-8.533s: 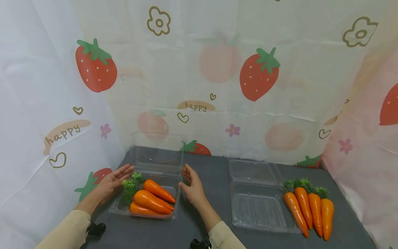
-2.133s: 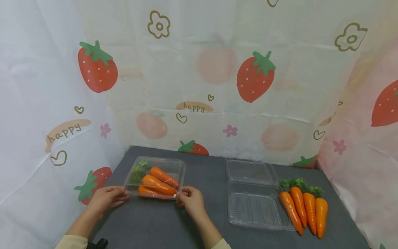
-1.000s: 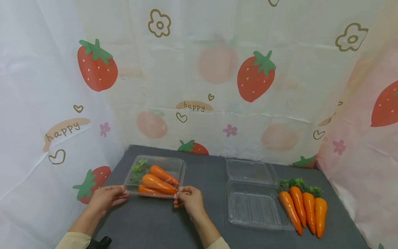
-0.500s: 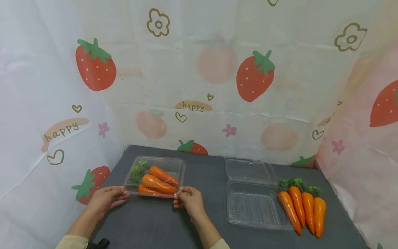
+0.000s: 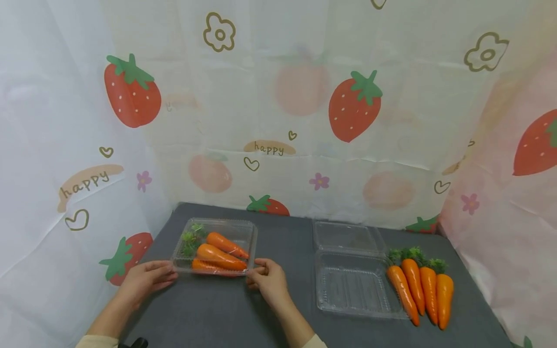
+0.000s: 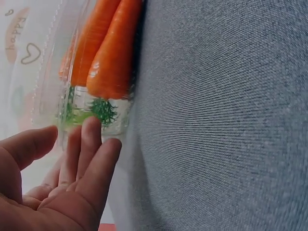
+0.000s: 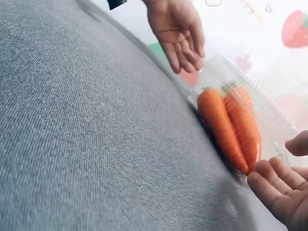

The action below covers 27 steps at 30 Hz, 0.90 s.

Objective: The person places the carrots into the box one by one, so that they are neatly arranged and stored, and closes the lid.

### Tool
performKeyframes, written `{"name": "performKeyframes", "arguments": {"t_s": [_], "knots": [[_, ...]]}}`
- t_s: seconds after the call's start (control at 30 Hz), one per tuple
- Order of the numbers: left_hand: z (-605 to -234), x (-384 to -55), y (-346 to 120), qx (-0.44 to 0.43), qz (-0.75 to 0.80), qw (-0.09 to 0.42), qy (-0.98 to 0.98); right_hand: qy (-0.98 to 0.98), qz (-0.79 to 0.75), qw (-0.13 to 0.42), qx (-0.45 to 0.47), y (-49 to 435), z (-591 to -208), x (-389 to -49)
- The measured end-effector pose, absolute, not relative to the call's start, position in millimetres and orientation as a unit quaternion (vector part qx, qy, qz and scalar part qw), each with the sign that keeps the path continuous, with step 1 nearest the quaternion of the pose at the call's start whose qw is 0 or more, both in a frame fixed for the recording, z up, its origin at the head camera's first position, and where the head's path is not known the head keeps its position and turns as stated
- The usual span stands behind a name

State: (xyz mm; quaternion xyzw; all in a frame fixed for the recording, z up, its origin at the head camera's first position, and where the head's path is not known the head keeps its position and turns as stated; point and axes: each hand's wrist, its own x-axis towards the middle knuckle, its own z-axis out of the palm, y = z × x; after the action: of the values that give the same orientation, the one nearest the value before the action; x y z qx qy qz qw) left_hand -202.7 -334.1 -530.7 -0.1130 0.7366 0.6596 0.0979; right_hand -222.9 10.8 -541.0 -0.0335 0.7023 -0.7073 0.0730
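A closed clear plastic clamshell box (image 5: 250, 241) stands on the left of the table with orange carrots (image 5: 222, 256) and their green tops inside. At its front left corner is my left hand (image 5: 148, 280), fingers stretched out and thumb (image 6: 41, 142) apart from them in the left wrist view. My right hand (image 5: 271, 282) is by the front right corner. In the right wrist view its thumb (image 7: 298, 143) and fingers stand apart, with the fingertips next to the box edge. Neither hand pinches the box; whether fingertips touch it I cannot tell.
A second clear clamshell box (image 5: 352, 285) lies open on the right, its lid (image 5: 345, 237) folded back. Several carrots (image 5: 419, 287) with green tops lie beside it, over its right edge. A strawberry-printed curtain (image 5: 278, 96) encloses the grey tabletop (image 5: 209, 314).
Earlier the left box stood open; its lid is now down and the box sits farther back. Half a second ago my right hand pinched its front right corner; now thumb and fingers have parted.
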Motion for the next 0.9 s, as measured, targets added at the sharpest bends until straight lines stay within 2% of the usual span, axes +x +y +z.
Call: {"name": "performKeyframes", "arguments": {"t_s": [0.47,0.7,0.9], "knots": [[-520.2,-191.6,-342.5,-0.103,0.606,0.067,0.786,0.801,-0.591,0.012,-0.093,30.1,-532.5,-217.1],[-509.6,-189.9,-341.3,-0.088,0.583,0.033,0.807,0.800,-0.586,-0.010,-0.126,37.8,-521.5,-213.6],[-491.9,-185.6,-330.4,-0.082,0.499,-0.002,0.863,0.810,-0.565,-0.014,-0.153,48.1,-508.5,-207.5]]}}
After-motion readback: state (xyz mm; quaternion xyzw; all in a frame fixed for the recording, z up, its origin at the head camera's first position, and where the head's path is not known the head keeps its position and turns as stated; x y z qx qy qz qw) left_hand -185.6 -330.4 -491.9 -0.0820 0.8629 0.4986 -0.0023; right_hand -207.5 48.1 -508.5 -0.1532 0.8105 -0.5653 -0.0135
